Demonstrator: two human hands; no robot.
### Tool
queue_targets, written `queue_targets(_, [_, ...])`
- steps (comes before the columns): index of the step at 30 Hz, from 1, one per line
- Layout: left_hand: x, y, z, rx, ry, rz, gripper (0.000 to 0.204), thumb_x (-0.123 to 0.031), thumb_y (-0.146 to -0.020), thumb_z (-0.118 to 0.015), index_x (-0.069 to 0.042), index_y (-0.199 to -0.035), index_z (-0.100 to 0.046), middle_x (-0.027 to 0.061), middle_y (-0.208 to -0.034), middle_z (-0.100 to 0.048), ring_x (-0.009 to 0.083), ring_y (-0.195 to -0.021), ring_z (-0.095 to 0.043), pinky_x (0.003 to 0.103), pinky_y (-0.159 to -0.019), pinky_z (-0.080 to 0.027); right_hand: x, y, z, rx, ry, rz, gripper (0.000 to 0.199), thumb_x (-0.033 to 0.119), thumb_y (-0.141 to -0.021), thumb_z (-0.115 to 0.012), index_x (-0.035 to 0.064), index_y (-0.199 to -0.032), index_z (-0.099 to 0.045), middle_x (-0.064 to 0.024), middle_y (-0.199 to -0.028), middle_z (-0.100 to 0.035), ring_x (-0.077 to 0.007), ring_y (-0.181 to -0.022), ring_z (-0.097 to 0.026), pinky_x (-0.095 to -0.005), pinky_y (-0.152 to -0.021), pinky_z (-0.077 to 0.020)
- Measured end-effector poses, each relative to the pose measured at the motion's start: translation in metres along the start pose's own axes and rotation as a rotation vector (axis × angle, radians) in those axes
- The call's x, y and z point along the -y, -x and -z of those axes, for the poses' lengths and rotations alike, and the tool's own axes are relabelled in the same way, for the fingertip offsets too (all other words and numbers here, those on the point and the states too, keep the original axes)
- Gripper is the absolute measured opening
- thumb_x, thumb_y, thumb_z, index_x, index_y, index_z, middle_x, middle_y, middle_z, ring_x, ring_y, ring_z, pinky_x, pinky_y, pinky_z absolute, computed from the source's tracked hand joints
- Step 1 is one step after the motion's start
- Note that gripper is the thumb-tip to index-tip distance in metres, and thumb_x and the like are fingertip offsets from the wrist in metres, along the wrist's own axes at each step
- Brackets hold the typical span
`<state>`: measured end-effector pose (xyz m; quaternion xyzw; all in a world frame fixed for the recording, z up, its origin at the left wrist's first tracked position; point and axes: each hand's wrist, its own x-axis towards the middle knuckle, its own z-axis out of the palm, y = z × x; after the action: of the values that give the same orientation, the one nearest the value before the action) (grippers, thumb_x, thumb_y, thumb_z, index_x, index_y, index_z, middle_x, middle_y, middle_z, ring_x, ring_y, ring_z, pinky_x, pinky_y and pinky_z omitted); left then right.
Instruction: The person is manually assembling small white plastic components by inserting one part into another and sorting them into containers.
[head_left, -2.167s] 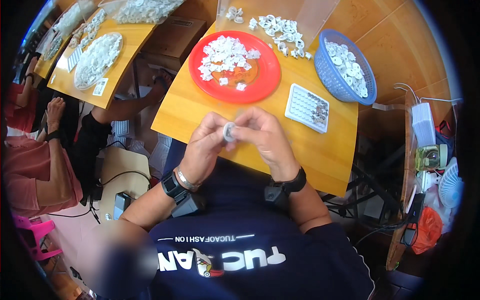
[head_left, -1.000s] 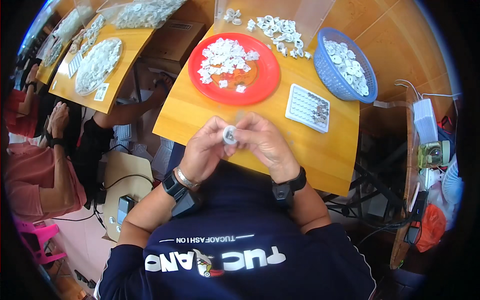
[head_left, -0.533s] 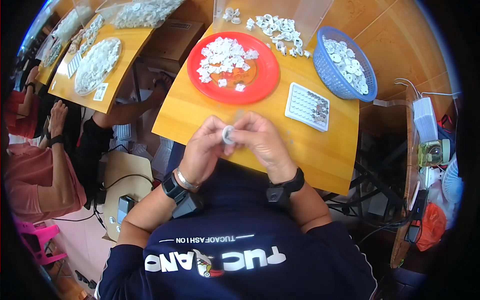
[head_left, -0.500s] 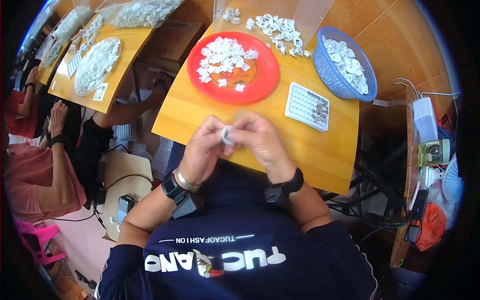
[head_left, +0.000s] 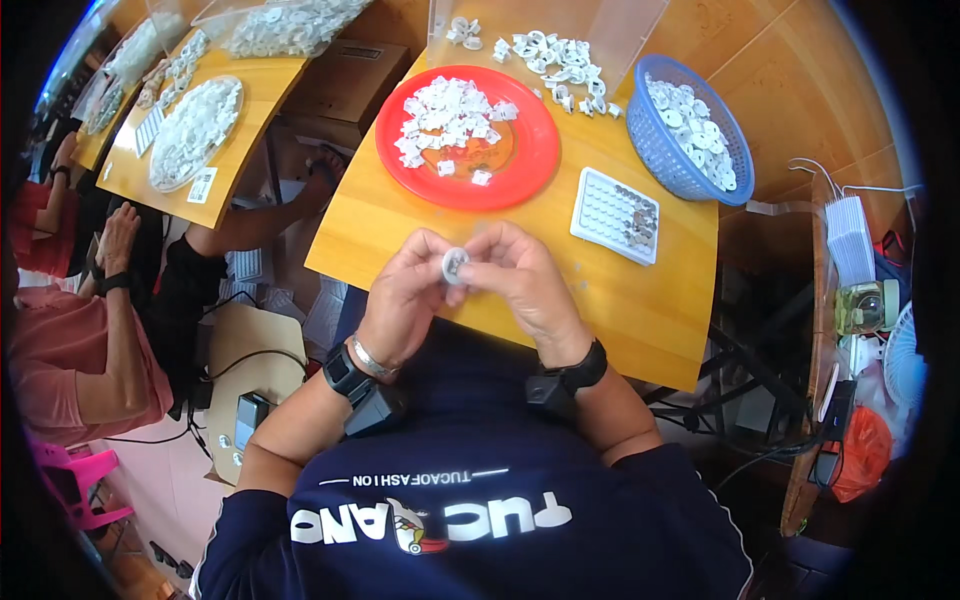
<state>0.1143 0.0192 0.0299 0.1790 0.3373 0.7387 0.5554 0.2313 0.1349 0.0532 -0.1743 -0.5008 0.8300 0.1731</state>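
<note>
Between my two hands, just over the near edge of the wooden table (head_left: 620, 320), is a small round white plastic part (head_left: 455, 265) with a dark spot at its middle. My left hand (head_left: 405, 295) pinches it from the left, while the thumb and fingers of my right hand (head_left: 525, 285) close on its right side. Beyond them a red plate (head_left: 540, 150) bears a heap of small white plastic pieces (head_left: 450, 110). To the right lies a white tray (head_left: 595, 205) with rows of round recesses and small dark metal bits (head_left: 640, 220) along its right side.
A blue basket (head_left: 650, 150) of round white parts stands at the far right, near loose white parts (head_left: 560, 60) and a clear plastic bin (head_left: 640, 20). At left, another person (head_left: 100, 330) sits by a second table (head_left: 120, 180). A crowded shelf (head_left: 820, 300) runs along the right.
The round white part has turned slightly, so more of its face shows. Both hands keep their grip in nearly the same place.
</note>
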Motion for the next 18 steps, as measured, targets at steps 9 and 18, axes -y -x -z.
queue_targets(9, [0.004, 0.002, 0.002, 0.031, 0.011, -0.022, 0.016, -0.020, -0.093, -0.054, -0.005, -0.097, -0.051, 0.0070, -0.085, -0.058, 0.0131, -0.072, -0.055, 0.026, -0.068, -0.045, -0.001, -0.002, -0.002, -0.015, 0.067, -0.023, 0.015, 0.002, -0.084, -0.063, -0.0017, -0.094, -0.052, -0.0081, -0.079, -0.063, -0.0132, -0.066, -0.063, -0.0254, -0.060, -0.0518])
queue_targets(18, [0.009, -0.001, 0.004, -0.066, 0.023, 0.051, 0.016, -0.021, -0.096, -0.049, -0.005, -0.098, -0.049, 0.0081, -0.080, -0.057, 0.0143, -0.070, -0.054, 0.026, -0.066, -0.044, -0.013, -0.004, 0.002, -0.069, 0.027, -0.087, 0.017, 0.009, -0.088, -0.064, 0.0006, -0.100, -0.056, -0.0032, -0.076, -0.063, -0.0090, -0.062, -0.060, -0.0216, -0.055, -0.0460])
